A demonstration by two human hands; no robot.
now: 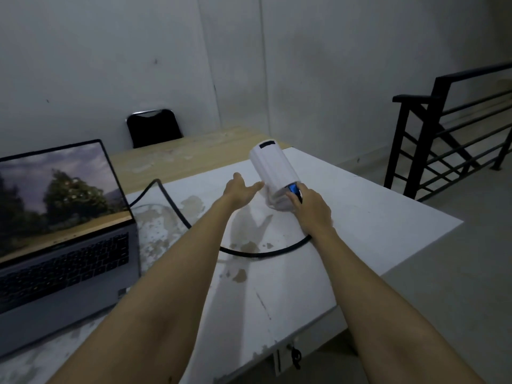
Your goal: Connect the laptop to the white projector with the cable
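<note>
The white projector [273,167] is a cylinder tilted back on the white table [374,225], its near end raised. My right hand [311,207] is closed around a blue and black plug [294,190] pressed against the projector's near end. My left hand [241,189] is open, fingers spread, just left of the projector's base; contact is unclear. The black cable [177,209] runs from under my right wrist in a loop across the table toward the grey laptop [63,245], which stands open at the left with a landscape picture on its screen.
A wooden table [177,153] adjoins the white one at the back, with a black chair [153,127] behind it. A black metal railing [448,134] stands at the right. The white table's edge runs close on the right.
</note>
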